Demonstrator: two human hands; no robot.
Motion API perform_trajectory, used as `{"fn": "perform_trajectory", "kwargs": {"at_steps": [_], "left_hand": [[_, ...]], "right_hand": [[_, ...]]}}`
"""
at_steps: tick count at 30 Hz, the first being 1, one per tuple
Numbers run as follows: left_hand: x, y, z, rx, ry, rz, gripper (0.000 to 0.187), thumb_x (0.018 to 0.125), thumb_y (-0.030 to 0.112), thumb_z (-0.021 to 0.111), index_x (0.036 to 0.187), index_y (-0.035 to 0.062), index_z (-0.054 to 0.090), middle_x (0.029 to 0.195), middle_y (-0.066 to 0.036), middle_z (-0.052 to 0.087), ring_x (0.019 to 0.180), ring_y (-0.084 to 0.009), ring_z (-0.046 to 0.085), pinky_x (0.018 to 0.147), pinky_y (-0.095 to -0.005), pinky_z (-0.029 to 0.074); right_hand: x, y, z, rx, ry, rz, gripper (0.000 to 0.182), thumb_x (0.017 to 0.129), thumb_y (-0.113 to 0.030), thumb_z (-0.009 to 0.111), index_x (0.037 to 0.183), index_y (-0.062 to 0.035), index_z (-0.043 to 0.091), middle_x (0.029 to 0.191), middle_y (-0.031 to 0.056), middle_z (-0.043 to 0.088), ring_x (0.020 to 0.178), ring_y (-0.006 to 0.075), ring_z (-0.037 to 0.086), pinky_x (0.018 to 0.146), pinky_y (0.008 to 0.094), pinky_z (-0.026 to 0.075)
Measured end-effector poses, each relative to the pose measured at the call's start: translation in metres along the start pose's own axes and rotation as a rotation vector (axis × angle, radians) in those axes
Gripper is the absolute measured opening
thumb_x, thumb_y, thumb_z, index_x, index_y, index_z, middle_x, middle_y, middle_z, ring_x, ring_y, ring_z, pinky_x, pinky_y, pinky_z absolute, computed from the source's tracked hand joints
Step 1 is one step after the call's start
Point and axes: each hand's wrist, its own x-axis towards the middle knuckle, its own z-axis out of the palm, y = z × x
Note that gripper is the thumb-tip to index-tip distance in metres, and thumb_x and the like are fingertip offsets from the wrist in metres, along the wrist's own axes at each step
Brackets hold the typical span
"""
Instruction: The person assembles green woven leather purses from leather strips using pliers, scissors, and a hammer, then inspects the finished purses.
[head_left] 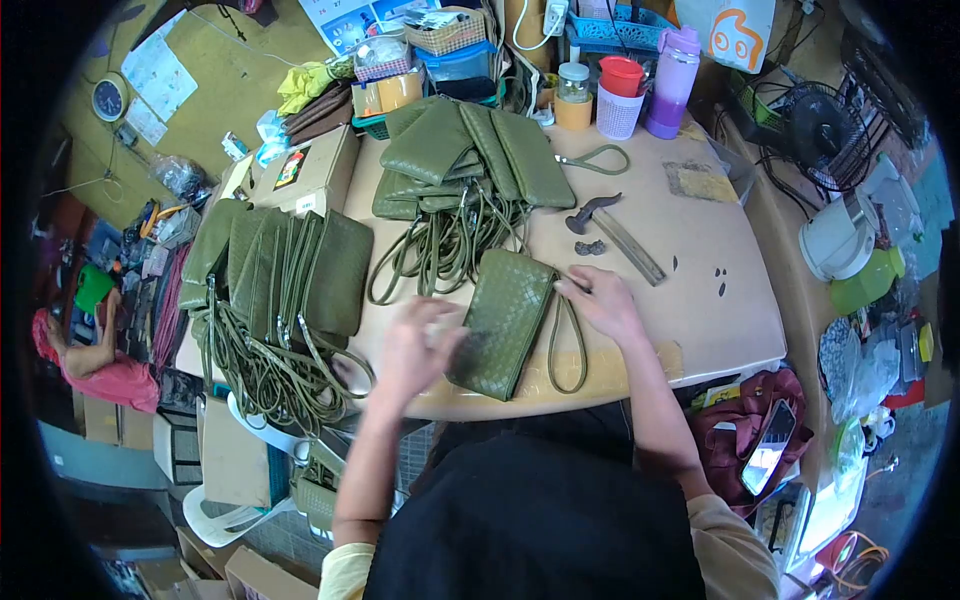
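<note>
A green woven-pattern pouch (503,325) lies tilted near the table's front edge, its strap loop (568,350) hanging to the right. My right hand (603,300) pinches the pouch's upper right corner, where the strap starts. Beside the pouch's left edge is my left hand (418,345), blurred by motion, so its fingers and anything in them cannot be made out. Behind the pouch lies a pile of green pouches (455,150) with tangled straps. More pouches (290,265) stand in a row at the left, straps spilling over the table's edge.
A hammer (632,245) lies right of the pile, near a small dark metal piece (590,247). Cups, a purple bottle (673,85) and baskets line the back. A cardboard box (315,170) sits back left. Another person (100,365) is at far left.
</note>
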Motion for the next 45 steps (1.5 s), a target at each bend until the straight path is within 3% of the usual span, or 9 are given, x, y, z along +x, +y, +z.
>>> {"fn": "perform_trajectory", "kwargs": {"at_steps": [4,9,22,30,32,35,39,42,45], "left_hand": [[0.028,0.045,0.035,-0.192,0.106,-0.053,0.039,0.08,0.003,0.067,0.118,0.0011,0.06,0.13,-0.015,0.052,0.064,-0.0205,0.061,0.062,-0.0306,0.051],[0.039,0.065,0.008,-0.502,0.059,-0.036,0.044,0.081,0.004,0.072,0.123,-0.0002,0.059,0.132,-0.012,0.052,0.07,-0.0084,0.062,0.062,-0.0224,0.051],[0.032,0.095,-0.017,-0.226,0.562,0.312,0.007,0.08,-0.004,0.067,0.082,0.0,0.062,0.093,-0.015,0.066,0.078,-0.0234,0.065,0.07,-0.0318,0.052],[0.021,0.065,-0.008,-1.309,0.47,0.13,0.013,0.1,0.015,0.048,0.094,0.0032,0.046,0.111,-0.012,0.052,0.061,-0.0095,0.057,0.053,-0.0214,0.049],[0.018,0.077,-0.016,-1.124,0.435,0.085,0.014,0.094,0.01,0.055,0.103,0.0016,0.048,0.122,-0.015,0.05,0.059,-0.0086,0.056,0.05,-0.0195,0.047],[0.022,0.089,-0.033,-0.396,0.258,0.125,0.048,0.078,0.005,0.072,0.122,-0.0007,0.053,0.124,-0.016,0.051,0.07,-0.0112,0.062,0.055,-0.0216,0.05],[0.03,0.084,-0.041,-0.339,0.19,-0.019,0.034,0.075,-0.003,0.072,0.108,-0.0025,0.062,0.096,-0.012,0.063,0.067,-0.0141,0.065,0.058,-0.0246,0.052],[0.034,0.092,-0.045,-0.227,0.236,-0.035,0.029,0.074,-0.002,0.071,0.103,0.0004,0.066,0.085,-0.011,0.061,0.063,-0.018,0.062,0.06,-0.0282,0.051],[0.038,0.094,-0.039,-0.191,0.25,0.019,0.027,0.073,-0.005,0.07,0.099,-0.0002,0.066,0.082,-0.011,0.06,0.064,-0.0204,0.063,0.06,-0.0293,0.052]], "right_hand": [[0.017,-0.022,0.011,0.149,-0.236,0.0,0.038,0.078,-0.014,0.073,0.112,0.0023,0.064,0.096,0.016,0.07,0.091,0.02,0.067,0.085,0.031,0.05],[-0.015,-0.06,-0.014,0.762,-0.353,-0.066,0.03,0.083,-0.012,0.071,0.11,0.0015,0.067,0.096,0.0046,0.069,0.089,0.0102,0.06,0.085,0.028,0.048],[-0.04,-0.113,-0.024,0.73,-0.184,-0.502,0.022,0.088,-0.001,0.063,0.109,0.0044,0.066,0.089,0.0034,0.064,0.081,0.0064,0.056,0.075,0.0226,0.047],[-0.031,-0.102,-0.01,0.99,-0.22,-0.369,0.023,0.091,-0.005,0.061,0.113,0.0036,0.064,0.095,0.004,0.067,0.082,0.0083,0.06,0.077,0.0232,0.05],[-0.031,-0.096,-0.003,1.062,-0.236,-0.32,0.022,0.092,-0.006,0.06,0.112,0.0041,0.064,0.096,0.0047,0.068,0.084,0.0086,0.061,0.079,0.024,0.051],[-0.035,-0.1,-0.003,1.078,-0.272,-0.3,0.021,0.092,-0.006,0.06,0.111,0.0046,0.064,0.096,0.0049,0.068,0.085,0.0092,0.061,0.08,0.0254,0.05],[-0.034,-0.109,-0.009,1.018,-0.27,-0.33,0.023,0.09,-0.004,0.062,0.111,0.0031,0.064,0.095,0.0038,0.066,0.083,0.0113,0.061,0.082,0.0263,0.05],[-0.044,-0.137,-0.019,0.536,0.141,-0.671,0.033,0.077,0.002,0.071,0.109,-0.0034,0.067,0.092,0.0052,0.058,0.074,0.0168,0.063,0.075,0.026,0.049],[-0.034,-0.129,-0.022,0.216,0.227,-0.843,0.025,0.071,0.005,0.071,0.095,-0.0028,0.068,0.086,0.0049,0.058,0.07,0.0156,0.061,0.066,0.0268,0.049]]}}
